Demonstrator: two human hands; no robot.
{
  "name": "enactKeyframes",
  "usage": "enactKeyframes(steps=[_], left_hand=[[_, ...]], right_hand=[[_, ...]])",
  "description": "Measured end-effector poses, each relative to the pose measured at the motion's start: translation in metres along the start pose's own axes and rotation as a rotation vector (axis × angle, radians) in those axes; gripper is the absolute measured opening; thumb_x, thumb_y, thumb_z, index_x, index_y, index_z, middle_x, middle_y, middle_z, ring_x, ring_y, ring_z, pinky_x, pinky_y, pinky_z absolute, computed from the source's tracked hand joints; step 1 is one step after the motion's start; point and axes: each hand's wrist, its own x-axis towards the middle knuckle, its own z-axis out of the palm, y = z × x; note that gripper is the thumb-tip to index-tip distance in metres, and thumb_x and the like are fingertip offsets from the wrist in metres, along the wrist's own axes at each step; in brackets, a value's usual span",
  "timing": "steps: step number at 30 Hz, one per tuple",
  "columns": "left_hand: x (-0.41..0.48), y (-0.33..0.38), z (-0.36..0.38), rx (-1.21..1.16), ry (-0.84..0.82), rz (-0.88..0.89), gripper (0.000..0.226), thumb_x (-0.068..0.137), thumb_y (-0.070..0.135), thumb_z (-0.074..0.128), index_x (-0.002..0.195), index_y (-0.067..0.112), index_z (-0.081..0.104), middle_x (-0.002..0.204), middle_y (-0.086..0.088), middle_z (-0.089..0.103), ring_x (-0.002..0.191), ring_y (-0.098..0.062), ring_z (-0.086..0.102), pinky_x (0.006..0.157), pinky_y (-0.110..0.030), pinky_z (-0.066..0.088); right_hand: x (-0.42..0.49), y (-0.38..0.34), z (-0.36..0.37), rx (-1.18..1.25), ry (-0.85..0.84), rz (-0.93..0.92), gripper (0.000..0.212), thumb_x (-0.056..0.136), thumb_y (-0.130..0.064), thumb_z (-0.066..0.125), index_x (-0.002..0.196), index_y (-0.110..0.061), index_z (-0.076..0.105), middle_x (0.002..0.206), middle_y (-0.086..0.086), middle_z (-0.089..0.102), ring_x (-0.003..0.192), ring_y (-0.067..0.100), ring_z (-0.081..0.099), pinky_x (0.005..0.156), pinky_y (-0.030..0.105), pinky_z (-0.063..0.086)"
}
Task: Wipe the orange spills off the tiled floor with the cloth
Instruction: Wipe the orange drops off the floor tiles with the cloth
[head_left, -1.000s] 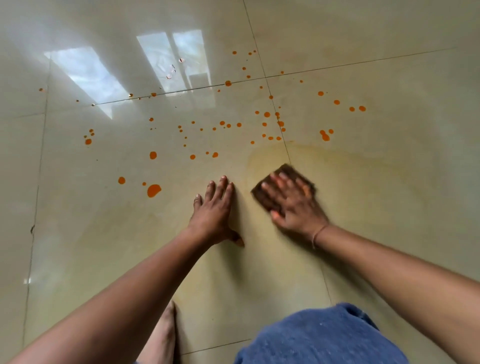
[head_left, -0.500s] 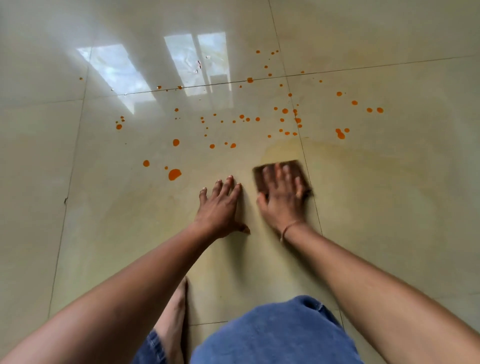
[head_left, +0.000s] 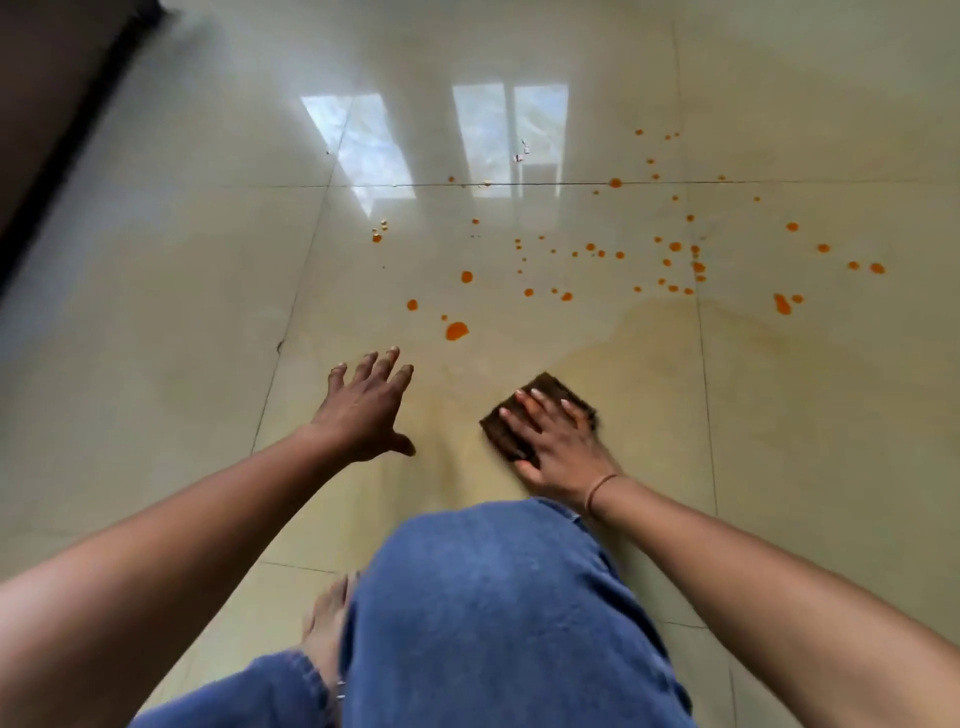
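On the glossy cream tiled floor, just ahead of the person's bent knee in blue denim, the dark brown cloth lies flat, turned so one corner points away from the person. The right hand presses down on it with straight, slightly fanned fingers, palm over the cloth's near half and thumb out to the left along its near edge; it grasps nothing, only bears on the fabric. A thin cord bracelet circles that wrist, and the forearm runs back to the lower right.

The left hand is released, fingers spread wide and pointing forward, thumb stuck out to the right. It sits well to the left of the cloth and apart from it; whether the palm touches the tile or hovers just above cannot be told.

The orange spills are scattered beyond both hands, mostly as small drops to the upper right, across a grout line. The largest drop lies near the left hand's fingertips. A pale yellowish smear spreads over the tile around and beyond the cloth.

A bare foot shows beside the knee. Bright window reflections lie farther off, and a dark edge crosses the top left corner.
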Motion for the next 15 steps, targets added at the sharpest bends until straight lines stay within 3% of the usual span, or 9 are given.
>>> enactKeyframes(steps=[3, 4, 5, 7, 9, 12, 15], left_hand=[[0.016, -0.005, -0.001, -0.006, -0.018, 0.024, 0.11, 0.073, 0.058, 0.073, 0.154, 0.019, 0.009, 0.162, -0.007, -0.004, 0.149, -0.028, 0.0, 0.116, -0.055, 0.011], [0.025, -0.008, 0.0, -0.011, -0.023, 0.043, 0.11, 0.073, 0.057, 0.073, 0.154, 0.019, 0.008, 0.162, -0.007, -0.005, 0.149, -0.029, 0.0, 0.116, -0.055, 0.012], [0.033, -0.01, -0.001, 0.002, -0.026, 0.079, 0.111, 0.073, 0.057, 0.073, 0.154, 0.019, 0.007, 0.162, -0.007, -0.005, 0.149, -0.029, 0.0, 0.116, -0.056, 0.013], [0.045, -0.017, -0.005, 0.078, -0.048, 0.175, 0.113, 0.073, 0.058, 0.073, 0.154, 0.019, 0.005, 0.162, -0.007, -0.007, 0.149, -0.03, -0.001, 0.115, -0.057, 0.013], [0.054, -0.029, -0.012, 0.171, -0.092, 0.248, 0.116, 0.072, 0.058, 0.074, 0.154, 0.019, 0.002, 0.162, -0.007, -0.01, 0.149, -0.032, -0.003, 0.113, -0.059, 0.013], [0.079, -0.055, -0.02, 0.157, -0.08, 0.246, 0.122, 0.069, 0.058, 0.076, 0.154, 0.02, -0.002, 0.162, -0.006, -0.012, 0.148, -0.032, -0.004, 0.113, -0.06, 0.015], [0.108, -0.086, -0.021, 0.07, -0.054, 0.197, 0.132, 0.062, 0.061, 0.079, 0.154, 0.021, -0.006, 0.161, -0.005, -0.015, 0.148, -0.034, -0.005, 0.113, -0.061, 0.018]], right_hand=[[0.035, 0.025, -0.02, 0.044, 0.045, 0.357, 0.067, 0.09, -0.049, 0.033, 0.152, -0.029, 0.019, 0.161, 0.004, 0.009, 0.148, 0.021, 0.005, 0.114, 0.041, -0.002], [0.04, 0.017, -0.016, 0.057, 0.081, 0.386, 0.068, 0.089, -0.047, 0.034, 0.152, -0.027, 0.018, 0.161, 0.006, 0.007, 0.148, 0.023, 0.005, 0.114, 0.043, -0.004], [0.039, 0.003, -0.007, 0.043, 0.115, 0.31, 0.07, 0.085, -0.047, 0.036, 0.151, -0.024, 0.024, 0.16, 0.009, 0.015, 0.147, 0.027, 0.013, 0.114, 0.045, 0.0], [0.019, -0.03, 0.01, 0.011, 0.006, -0.003, 0.075, 0.075, -0.049, 0.039, 0.145, -0.023, 0.039, 0.153, 0.012, 0.034, 0.141, 0.029, 0.031, 0.11, 0.048, 0.014], [0.015, -0.031, 0.013, -0.065, -0.1, -0.182, 0.075, 0.072, -0.052, 0.042, 0.143, -0.028, 0.041, 0.149, 0.008, 0.041, 0.138, 0.025, 0.037, 0.108, 0.046, 0.02], [0.067, -0.009, -0.009, -0.164, -0.006, -0.103, 0.074, 0.073, -0.053, 0.04, 0.142, -0.029, 0.042, 0.147, 0.008, 0.044, 0.136, 0.025, 0.04, 0.105, 0.044, 0.021], [0.118, -0.012, -0.023, -0.123, -0.028, 0.065, 0.076, 0.074, -0.054, 0.031, 0.145, -0.027, 0.04, 0.151, 0.009, 0.037, 0.141, 0.026, 0.031, 0.108, 0.05, 0.022]])
